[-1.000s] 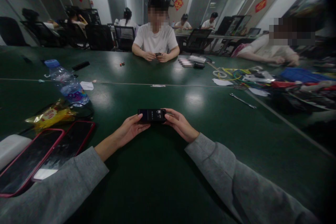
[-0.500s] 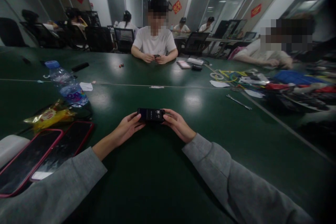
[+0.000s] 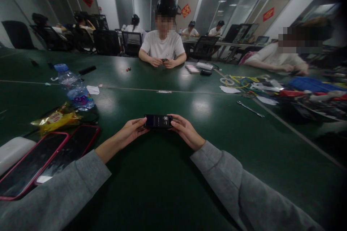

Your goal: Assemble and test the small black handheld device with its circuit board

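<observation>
Black handheld display device (image 3: 158,121), clamped between left hand (image 3: 132,130) and right hand (image 3: 186,130), looks light, stiff, breakable; grip its ends.

No text readable. Device screen (image 3: 158,121): tiny white marks, illegible. Bottle label (image 3: 82,100): lettering too blurred. Print on packet (image 3: 56,119), red signs (image 3: 186,10): unreadable.

Two hands (image 3: 132,129) (image 3: 187,132) share one black device (image 3: 158,121) over a desk (image 3: 157,177), with two red-edged phones (image 3: 34,162) (image 3: 81,140), one white box (image 3: 15,151), one yellow packet (image 3: 56,119) and one bottle (image 3: 74,88) at left, one wrench (image 3: 251,109) at right, and three red signs (image 3: 87,0) (image 3: 185,11) (image 3: 268,14) at far.
</observation>
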Demonstrator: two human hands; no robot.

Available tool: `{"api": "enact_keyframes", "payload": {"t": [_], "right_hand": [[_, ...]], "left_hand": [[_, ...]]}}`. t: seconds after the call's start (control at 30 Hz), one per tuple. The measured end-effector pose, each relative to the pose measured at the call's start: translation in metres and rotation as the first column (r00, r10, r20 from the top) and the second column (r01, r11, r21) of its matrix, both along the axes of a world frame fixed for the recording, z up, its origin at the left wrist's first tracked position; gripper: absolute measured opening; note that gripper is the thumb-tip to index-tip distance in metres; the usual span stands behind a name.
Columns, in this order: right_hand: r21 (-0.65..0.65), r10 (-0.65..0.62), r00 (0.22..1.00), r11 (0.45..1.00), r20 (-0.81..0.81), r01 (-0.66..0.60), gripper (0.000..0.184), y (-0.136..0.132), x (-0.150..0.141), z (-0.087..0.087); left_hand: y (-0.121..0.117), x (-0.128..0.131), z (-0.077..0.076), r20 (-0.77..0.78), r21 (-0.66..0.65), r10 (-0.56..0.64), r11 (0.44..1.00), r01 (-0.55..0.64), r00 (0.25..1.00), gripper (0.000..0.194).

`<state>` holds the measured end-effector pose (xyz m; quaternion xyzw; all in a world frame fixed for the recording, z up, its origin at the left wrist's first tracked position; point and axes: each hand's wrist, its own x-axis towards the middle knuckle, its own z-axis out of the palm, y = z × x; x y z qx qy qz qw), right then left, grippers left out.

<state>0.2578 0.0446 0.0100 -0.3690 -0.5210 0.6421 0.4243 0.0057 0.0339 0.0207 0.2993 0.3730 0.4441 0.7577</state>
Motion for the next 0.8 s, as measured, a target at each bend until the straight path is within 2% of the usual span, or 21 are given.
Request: {"api": "enact_keyframes", "payload": {"t": [0.27,0.37,0.8], "right_hand": [[-0.022,0.022,1.0,1.0,-0.021,-0.023,0.04,0.0004,-0.0005,0.0024],[-0.036,0.012,1.0,0.999,-0.024,-0.012,0.041,0.0003,-0.001,0.0036],[-0.028,-0.022,0.999,0.999,-0.038,0.021,0.039,-0.0001,-0.0028,0.0041]], "left_hand": [[-0.0003,-0.0007,-0.0003,-0.017,0.02,-0.02,1.0,0.02,1.0,0.033],[0.0004,0.001,-0.0021,-0.041,0.026,0.009,1.0,-0.008,0.999,0.032],[0.0008,0.0015,-0.0082,0.018,0.067,0.037,0.997,-0.038,0.999,0.035]]}}
